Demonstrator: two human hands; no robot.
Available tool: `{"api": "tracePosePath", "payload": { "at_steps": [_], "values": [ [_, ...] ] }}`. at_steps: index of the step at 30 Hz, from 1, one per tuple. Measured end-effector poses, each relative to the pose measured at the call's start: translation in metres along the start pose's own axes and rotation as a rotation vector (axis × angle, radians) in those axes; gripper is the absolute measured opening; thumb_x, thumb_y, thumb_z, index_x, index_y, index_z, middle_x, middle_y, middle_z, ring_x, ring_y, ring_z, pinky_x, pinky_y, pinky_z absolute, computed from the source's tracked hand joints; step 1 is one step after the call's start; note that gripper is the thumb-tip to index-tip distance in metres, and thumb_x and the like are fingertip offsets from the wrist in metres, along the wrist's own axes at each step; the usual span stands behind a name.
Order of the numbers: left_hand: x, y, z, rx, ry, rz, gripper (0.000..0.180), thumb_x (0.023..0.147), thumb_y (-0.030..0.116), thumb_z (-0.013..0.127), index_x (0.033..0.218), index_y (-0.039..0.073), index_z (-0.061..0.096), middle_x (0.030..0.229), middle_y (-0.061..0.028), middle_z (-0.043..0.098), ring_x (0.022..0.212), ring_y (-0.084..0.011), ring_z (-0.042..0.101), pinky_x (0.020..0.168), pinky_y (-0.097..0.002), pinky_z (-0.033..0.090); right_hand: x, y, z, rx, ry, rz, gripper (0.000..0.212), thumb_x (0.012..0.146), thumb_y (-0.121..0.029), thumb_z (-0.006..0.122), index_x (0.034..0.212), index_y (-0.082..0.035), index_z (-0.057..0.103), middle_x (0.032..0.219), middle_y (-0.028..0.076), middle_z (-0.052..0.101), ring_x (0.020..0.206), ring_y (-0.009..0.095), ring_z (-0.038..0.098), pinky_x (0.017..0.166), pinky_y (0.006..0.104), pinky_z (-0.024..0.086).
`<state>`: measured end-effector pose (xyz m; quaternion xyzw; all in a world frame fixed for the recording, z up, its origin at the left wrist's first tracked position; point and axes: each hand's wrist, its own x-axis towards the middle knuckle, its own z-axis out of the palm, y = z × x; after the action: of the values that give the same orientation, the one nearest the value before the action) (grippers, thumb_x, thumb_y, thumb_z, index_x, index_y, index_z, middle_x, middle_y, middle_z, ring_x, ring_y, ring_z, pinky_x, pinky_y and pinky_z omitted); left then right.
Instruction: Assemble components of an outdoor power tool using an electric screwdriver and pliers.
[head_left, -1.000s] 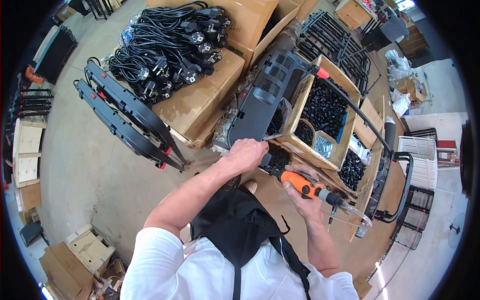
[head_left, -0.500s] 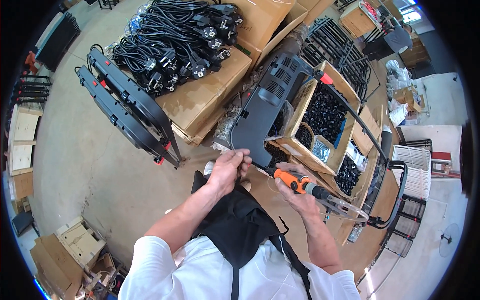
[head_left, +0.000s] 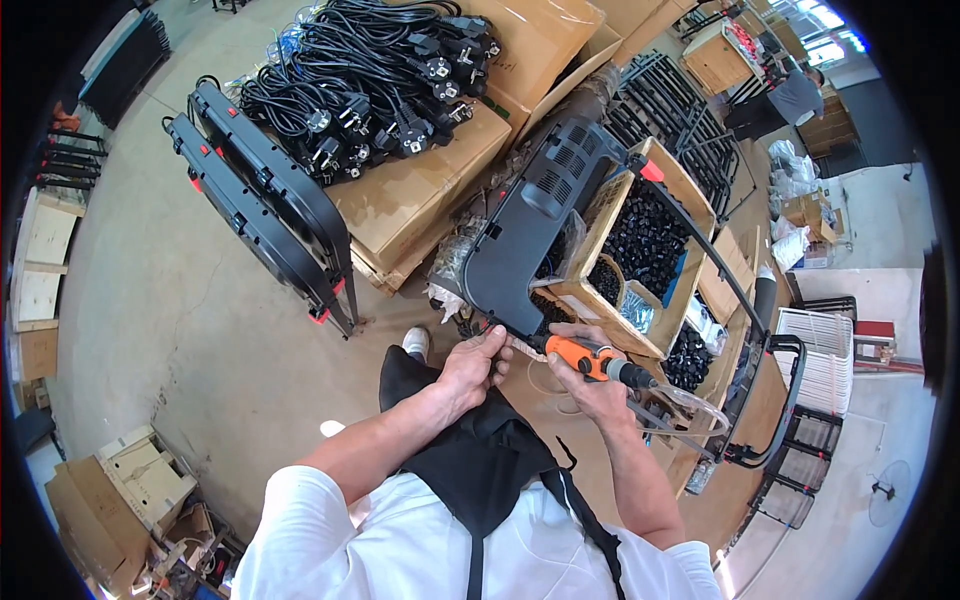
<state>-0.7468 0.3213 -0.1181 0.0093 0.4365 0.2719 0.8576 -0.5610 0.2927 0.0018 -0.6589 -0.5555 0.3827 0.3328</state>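
A black plastic machine cover with vent slots lies slanted in front of me, joined to a long black tubular frame. At the cover's near end is my left hand, its fingers curled and thumb pressed forward. What it pinches is hidden. Wrapped around an orange and black power screwdriver is my right hand. The tool lies sideways, its tip end pointing left at the cover's near corner, and a clear hose leaves its back end. Whether the tip touches a screw cannot be made out.
Wooden bins of black parts and a tray of screws stand right of the cover. Black power cords lie heaped on a cardboard box. Two similar black assemblies stand at left. A person is far right.
My left hand has moved down and slightly right, along the cover's near end. The right hand stays with the screwdriver. The whole view has shifted slightly.
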Motion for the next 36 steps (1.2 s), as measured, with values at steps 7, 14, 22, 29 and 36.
{"api": "tracePosePath", "payload": {
  "at_steps": [7,14,22,29,36],
  "values": [
    [0.01,-0.009,-0.003,-0.012,-0.019,0.01,0.029,0.108,0.039,0.062,0.097,0.012,0.067,0.079,0.0031,0.064,0.063,-0.0109,0.057,0.055,-0.0272,0.047,0.001,-0.005,0.001,0.024,-0.003,0.022,0.043,0.089,-0.013,0.081,0.128,-0.002,0.065,0.12,0.011,0.073,0.108,0.018,0.07,0.098,0.0322,0.055],
    [0.01,-0.004,0.006,-0.203,-0.04,-0.031,0.026,0.108,0.035,0.062,0.104,0.01,0.067,0.08,0.0023,0.065,0.064,-0.012,0.057,0.056,-0.0272,0.048,-0.015,-0.021,0.008,0.258,0.063,0.01,0.05,0.091,-0.004,0.077,0.135,0.0,0.054,0.129,0.017,0.068,0.124,0.026,0.065,0.11,0.0407,0.052],
    [0.001,0.008,0.004,-0.387,-0.123,-0.077,0.028,0.109,0.037,0.059,0.109,0.01,0.064,0.081,0.002,0.059,0.065,-0.0126,0.055,0.059,-0.0259,0.048,-0.007,-0.026,0.018,0.285,0.037,-0.081,0.046,0.091,-0.002,0.076,0.133,0.0,0.056,0.13,0.018,0.069,0.124,0.027,0.066,0.112,0.0425,0.051],
    [0.003,0.016,0.005,-0.356,-0.064,-0.031,0.029,0.112,0.034,0.052,0.11,0.007,0.064,0.086,-0.0006,0.065,0.068,-0.0146,0.06,0.063,-0.0291,0.052,0.02,-0.033,0.042,0.135,0.027,-0.071,0.043,0.089,-0.005,0.08,0.129,-0.004,0.063,0.127,0.012,0.072,0.117,0.022,0.069,0.106,0.0365,0.054],
    [-0.035,0.029,0.001,-0.081,-0.174,0.011,0.026,0.113,0.026,0.052,0.113,0.003,0.064,0.091,-0.0022,0.068,0.073,-0.0142,0.063,0.067,-0.0281,0.053,0.036,-0.04,0.045,-0.067,-0.101,-0.14,0.034,0.089,-0.011,0.08,0.119,-0.004,0.066,0.126,0.013,0.073,0.108,0.021,0.072,0.097,0.0345,0.057]
  ]
}}
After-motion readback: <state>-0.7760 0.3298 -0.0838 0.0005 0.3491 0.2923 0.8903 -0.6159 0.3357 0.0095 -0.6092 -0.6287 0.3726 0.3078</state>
